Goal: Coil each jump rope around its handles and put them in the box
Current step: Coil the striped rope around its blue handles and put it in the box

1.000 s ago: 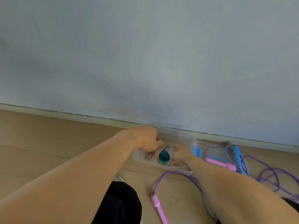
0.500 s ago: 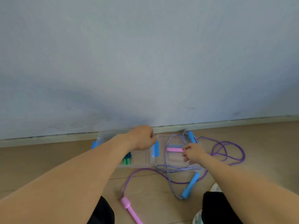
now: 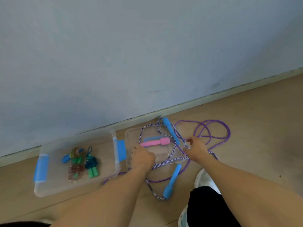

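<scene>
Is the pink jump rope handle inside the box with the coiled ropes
No, the pink handle lies at the clear lid beside the box, which holds only the coiled ropes.

Both forearms are extended forward; the left hand [image 3: 143,158] is curled downward, and the right hand [image 3: 196,149] is closed in a pinch.

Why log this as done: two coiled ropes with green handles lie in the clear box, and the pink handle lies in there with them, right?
Not quite. The head view shows the coiled ropes in the clear box, but the pink handle lies on the separate clear lid beside it, beyond the left hand.
</scene>
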